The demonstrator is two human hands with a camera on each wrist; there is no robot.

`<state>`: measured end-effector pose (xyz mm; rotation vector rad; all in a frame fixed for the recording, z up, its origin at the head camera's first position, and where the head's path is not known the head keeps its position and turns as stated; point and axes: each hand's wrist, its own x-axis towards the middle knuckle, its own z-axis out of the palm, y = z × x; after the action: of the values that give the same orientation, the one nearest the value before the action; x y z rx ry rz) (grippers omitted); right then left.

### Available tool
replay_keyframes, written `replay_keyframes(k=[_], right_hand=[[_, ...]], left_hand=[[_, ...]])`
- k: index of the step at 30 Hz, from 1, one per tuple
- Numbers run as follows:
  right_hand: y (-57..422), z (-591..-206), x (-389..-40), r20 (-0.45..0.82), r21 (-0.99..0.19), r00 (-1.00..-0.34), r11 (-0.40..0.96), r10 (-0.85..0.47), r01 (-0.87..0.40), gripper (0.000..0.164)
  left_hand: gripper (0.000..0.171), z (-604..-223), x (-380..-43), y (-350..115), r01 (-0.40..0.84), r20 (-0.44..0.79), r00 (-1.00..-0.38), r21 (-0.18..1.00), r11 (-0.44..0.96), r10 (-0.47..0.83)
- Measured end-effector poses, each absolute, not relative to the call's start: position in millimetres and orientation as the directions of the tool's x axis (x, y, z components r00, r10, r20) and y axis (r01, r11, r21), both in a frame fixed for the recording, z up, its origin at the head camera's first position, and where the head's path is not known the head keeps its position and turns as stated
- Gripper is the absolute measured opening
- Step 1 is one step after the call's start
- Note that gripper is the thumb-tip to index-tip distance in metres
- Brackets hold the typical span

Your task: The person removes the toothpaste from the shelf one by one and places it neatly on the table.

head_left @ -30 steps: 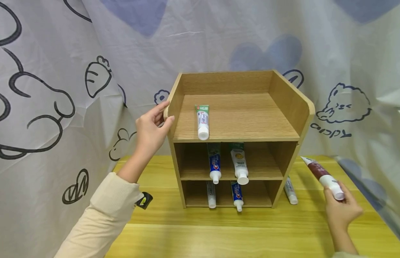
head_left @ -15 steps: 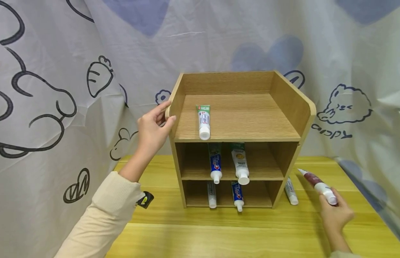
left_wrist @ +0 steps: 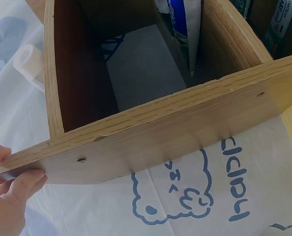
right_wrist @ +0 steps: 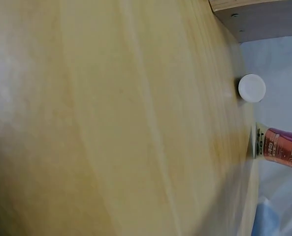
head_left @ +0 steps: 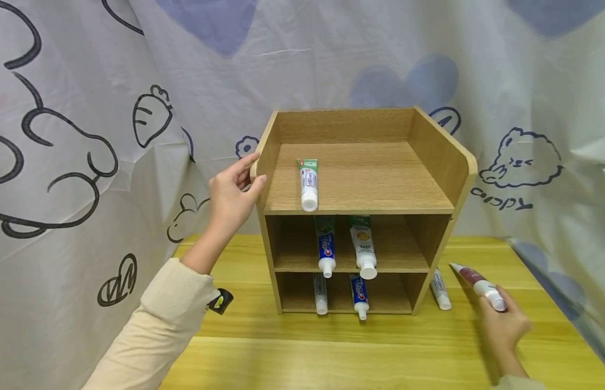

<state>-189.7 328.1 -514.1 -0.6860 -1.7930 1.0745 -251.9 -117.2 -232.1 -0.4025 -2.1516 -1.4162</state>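
Note:
My left hand (head_left: 231, 197) pinches the upper left edge of a small wooden shelf (head_left: 351, 211), thumb on one face and fingers on the other, as the left wrist view also shows. At the right, my right hand (head_left: 504, 322) grips a maroon and white toothpaste tube (head_left: 470, 276) by its white cap end. The tube's flat end points away, close over the table; in the right wrist view its printed body (right_wrist: 281, 147) shows at the right edge, with most of the hand out of frame. A green and white toothpaste tube (head_left: 309, 184) lies on the top shelf.
The middle level holds a blue toothpaste tube (head_left: 326, 246) and a white one (head_left: 363, 246). Below lie a whitish tube (head_left: 320, 295) and another blue tube (head_left: 359, 295). A white tube (head_left: 440, 290) rests on the table beside the shelf's right side. A printed curtain (head_left: 332, 54) hangs behind.
My right hand has moved down and slightly left with the maroon toothpaste tube, bringing it closer to the table. My left hand keeps its hold on the shelf.

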Motion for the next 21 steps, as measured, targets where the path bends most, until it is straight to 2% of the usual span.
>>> replay_keyframes(k=[10,17,21], right_hand=[[338,-520,-195,0.436,-0.838,-0.556,0.545,0.707,0.036,0.040],[349,-517,-195,0.394,-0.799,-0.658,0.593,0.642,0.100,0.043],[352,-520,-195,0.382,-0.766,-0.682,0.627,0.624,0.145,0.044]], left_hand=[[0.042,-234,-252,-118,0.512,0.581,-0.813,0.748,0.423,-0.043],[0.042,-233,-253,-118,0.522,0.590,-0.806,0.742,0.420,-0.040],[0.042,-234,-253,-118,0.522,0.590,-0.806,0.738,0.428,-0.035]])
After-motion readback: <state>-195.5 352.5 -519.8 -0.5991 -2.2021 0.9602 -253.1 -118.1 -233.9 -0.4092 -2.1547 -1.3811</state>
